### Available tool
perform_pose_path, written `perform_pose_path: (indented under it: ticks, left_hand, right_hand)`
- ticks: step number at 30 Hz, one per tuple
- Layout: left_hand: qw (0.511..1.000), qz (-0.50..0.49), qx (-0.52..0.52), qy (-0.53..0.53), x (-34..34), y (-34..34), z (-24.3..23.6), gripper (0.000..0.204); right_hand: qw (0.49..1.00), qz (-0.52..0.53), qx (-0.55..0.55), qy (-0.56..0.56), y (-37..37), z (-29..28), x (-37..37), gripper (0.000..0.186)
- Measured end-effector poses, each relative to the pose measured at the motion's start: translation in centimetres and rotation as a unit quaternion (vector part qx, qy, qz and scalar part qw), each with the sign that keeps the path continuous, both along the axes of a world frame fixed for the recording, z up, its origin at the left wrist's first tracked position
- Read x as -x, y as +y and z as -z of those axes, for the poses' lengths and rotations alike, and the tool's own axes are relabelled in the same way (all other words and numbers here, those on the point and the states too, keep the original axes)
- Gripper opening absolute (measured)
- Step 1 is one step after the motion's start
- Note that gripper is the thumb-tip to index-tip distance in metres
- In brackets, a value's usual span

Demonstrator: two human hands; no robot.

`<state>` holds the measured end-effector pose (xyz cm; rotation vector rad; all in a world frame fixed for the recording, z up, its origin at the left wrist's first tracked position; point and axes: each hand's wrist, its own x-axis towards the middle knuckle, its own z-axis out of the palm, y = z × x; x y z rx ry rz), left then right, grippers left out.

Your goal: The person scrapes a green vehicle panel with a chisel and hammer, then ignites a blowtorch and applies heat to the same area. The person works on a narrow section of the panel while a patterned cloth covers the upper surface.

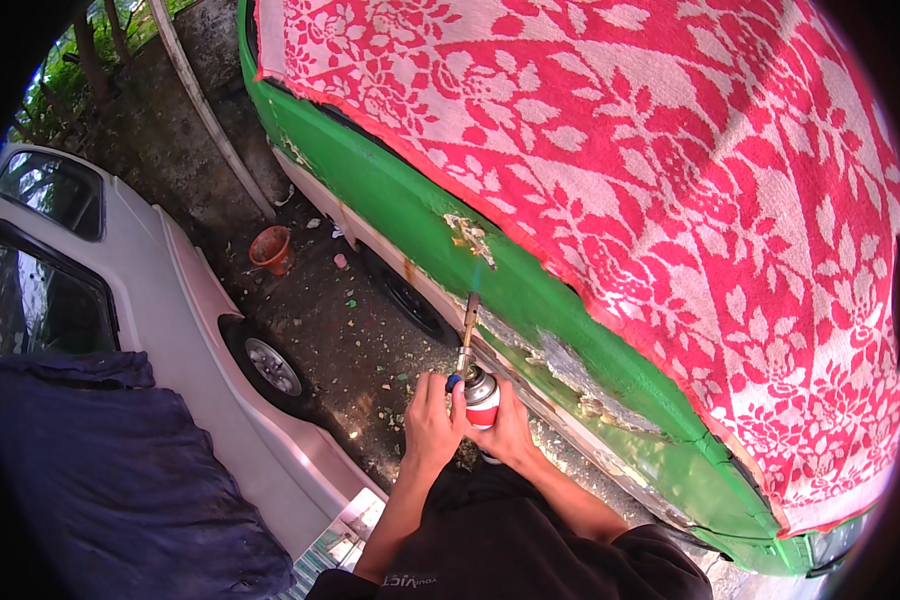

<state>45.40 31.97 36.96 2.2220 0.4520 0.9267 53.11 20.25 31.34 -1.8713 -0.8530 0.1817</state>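
A gas blowtorch [469, 318] points away from me at the side of a green car [405, 185]. A faint blue flame shows at its nozzle, near a patch of blistered, peeling paint [467, 238] with an orange glow. My right hand [508, 432] is wrapped round the red and white gas canister [483, 408] under the torch. My left hand [434, 425] is closed at the torch's valve, its fingers by a blue knob [454, 383]. Closer to me, a longer stretch of the panel [560, 368] is stripped to grey.
A red and white floral cloth [650, 200] covers the car's upper part. At left stands a pale car [200, 350] with a dark cloth [120, 480] over it. On the ground between them are an orange bucket [271, 248] and scattered paint flakes. A pole [205, 105] leans behind.
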Motion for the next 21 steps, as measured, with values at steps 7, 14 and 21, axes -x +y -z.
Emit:
perform_pose_path:
  ticks: [7, 14, 21]
  left_hand:
    - [1.0, 0.009, -0.002, 0.006, 0.4, 0.0, -0.3, 0.012]
    - [1.0, 0.015, -0.005, 0.01, 1.3, -0.2, -0.2, 0.011]
    - [1.0, 0.025, -0.007, 0.018, 1.7, 0.0, -0.2, 0.011]
  right_hand:
    - [1.0, 0.001, 0.006, 0.008, 0.0, 0.3, 0.2, 0.084]
    - [1.0, -0.002, 0.006, 0.001, -0.4, 0.0, 0.8, 0.084]
    - [1.0, 0.0, 0.001, 0.009, -0.4, -0.1, 1.3, 0.083]
